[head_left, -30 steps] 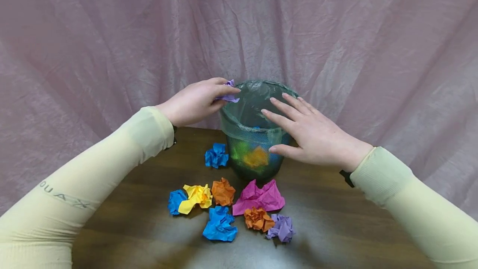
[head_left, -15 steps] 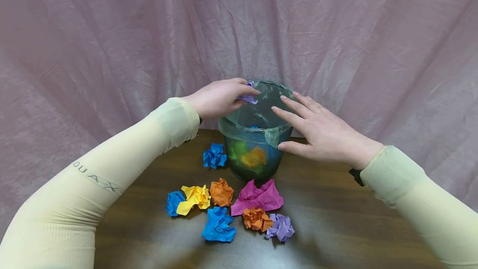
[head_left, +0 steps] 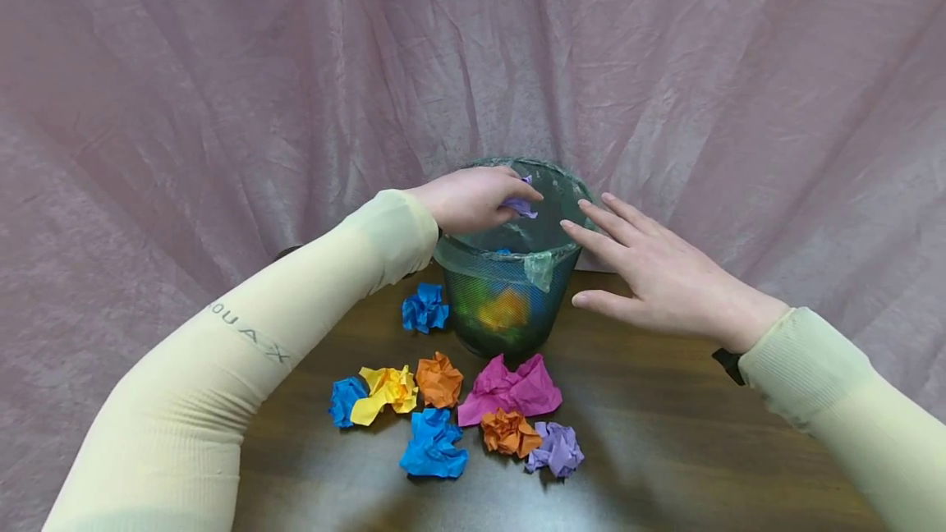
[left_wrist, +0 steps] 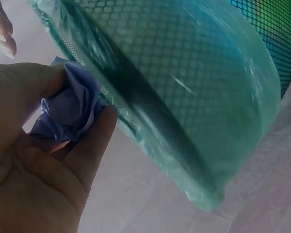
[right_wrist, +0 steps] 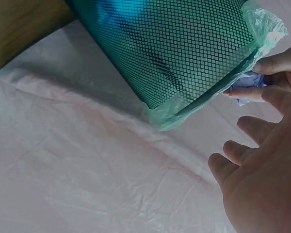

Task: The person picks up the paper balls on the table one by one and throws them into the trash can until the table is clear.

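Note:
Over the mouth of a mesh wastebasket (head_left: 502, 269), my left hand (head_left: 476, 197) pinches a crumpled ball of purple paper (head_left: 521, 208) between thumb and fingers. The left wrist view shows the same purple paper (left_wrist: 70, 104) close by the basket's rim, which a thin green bag (left_wrist: 184, 160) lines and folds over. Beside the basket's right side, my right hand (head_left: 650, 269) is spread in the air with straight fingers and holds nothing. Through the mesh, yellow, green and blue paper shows inside the basket.
Several crumpled papers lie on the wooden table (head_left: 665, 450) in front of the basket, among them a pink one (head_left: 510, 391), a yellow one (head_left: 388, 392) and a purple one (head_left: 556, 450). A blue ball (head_left: 425, 308) sits left of the basket. A pink curtain (head_left: 222, 105) hangs behind.
My left hand has moved right with the purple paper, from the basket's left rim to over its mouth. My right hand has drawn back to the right, away from the opening.

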Motion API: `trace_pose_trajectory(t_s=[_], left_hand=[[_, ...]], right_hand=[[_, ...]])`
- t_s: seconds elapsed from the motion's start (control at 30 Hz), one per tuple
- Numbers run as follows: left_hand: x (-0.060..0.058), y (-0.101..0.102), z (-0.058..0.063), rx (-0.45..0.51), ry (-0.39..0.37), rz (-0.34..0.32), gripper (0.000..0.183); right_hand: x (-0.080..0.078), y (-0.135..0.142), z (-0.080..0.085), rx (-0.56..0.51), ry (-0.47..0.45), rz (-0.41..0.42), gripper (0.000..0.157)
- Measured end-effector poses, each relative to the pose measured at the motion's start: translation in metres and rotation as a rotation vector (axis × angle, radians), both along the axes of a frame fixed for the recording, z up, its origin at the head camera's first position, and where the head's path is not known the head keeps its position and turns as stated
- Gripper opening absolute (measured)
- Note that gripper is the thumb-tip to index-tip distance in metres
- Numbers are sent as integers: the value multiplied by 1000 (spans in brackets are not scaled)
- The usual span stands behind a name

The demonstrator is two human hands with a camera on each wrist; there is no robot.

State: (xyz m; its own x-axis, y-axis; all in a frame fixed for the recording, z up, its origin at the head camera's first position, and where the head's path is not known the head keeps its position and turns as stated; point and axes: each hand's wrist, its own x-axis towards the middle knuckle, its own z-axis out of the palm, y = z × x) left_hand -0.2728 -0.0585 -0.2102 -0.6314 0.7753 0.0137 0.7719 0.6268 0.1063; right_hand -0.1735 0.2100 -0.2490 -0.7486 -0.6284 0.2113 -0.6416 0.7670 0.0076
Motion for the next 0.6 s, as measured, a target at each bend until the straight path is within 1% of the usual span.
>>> trace_pose_trajectory(t_s=[0.2,0.33,0.47,0.6], left_hand=[[-4,4,-6,-66,-49,-7,39],[-6,3,-8,-114,-94,12,41],[-7,2,-9,-130,-129,43,43],[-7,1,-10,-130,-150,50,44]], right_hand=[[1,2,-4,6,1,-4,85],[1,2,-5,15,-10,-12,85],[1,0,-5,16,-13,-5,85],[1,-1,-7,17,-10,8,84]])
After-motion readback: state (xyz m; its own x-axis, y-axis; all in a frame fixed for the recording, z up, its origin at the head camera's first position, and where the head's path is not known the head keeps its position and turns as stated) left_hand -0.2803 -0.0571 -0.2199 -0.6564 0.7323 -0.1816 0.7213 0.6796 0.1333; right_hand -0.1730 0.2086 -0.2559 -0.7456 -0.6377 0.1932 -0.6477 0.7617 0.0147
